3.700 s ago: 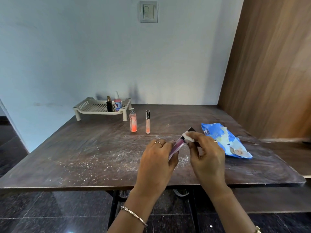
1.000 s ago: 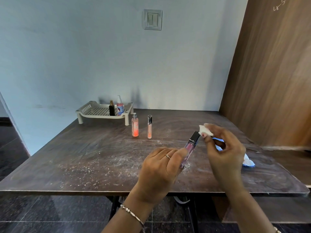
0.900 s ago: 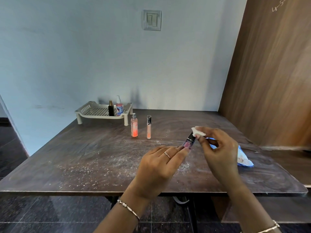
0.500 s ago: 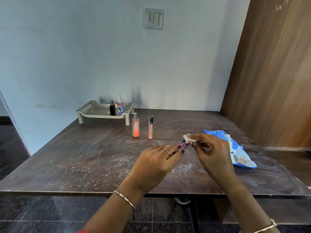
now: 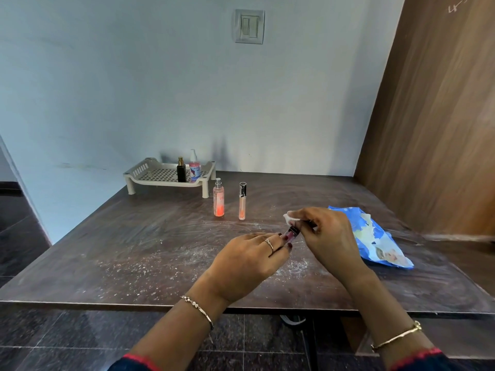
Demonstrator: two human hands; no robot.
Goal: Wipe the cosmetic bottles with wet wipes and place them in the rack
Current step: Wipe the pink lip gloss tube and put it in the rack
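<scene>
- Pink tube: pinched in the curled fingers of the left hand, with its dark cap end pointing at the right hand.
- Wet wipe: bunched in the right fingers and pressed onto the cap.
- Spray bottle and gloss tube: upright on the worktop, beyond the fingers.
- Rack: farther beyond to the left, holding a black bottle and a pump bottle.
- Wipes pack: just right of the right fingers.

A dust-streaked dark table stands against a pale blue wall with a switch plate, beside a wood-grain panel, above dark floor tiles.
</scene>
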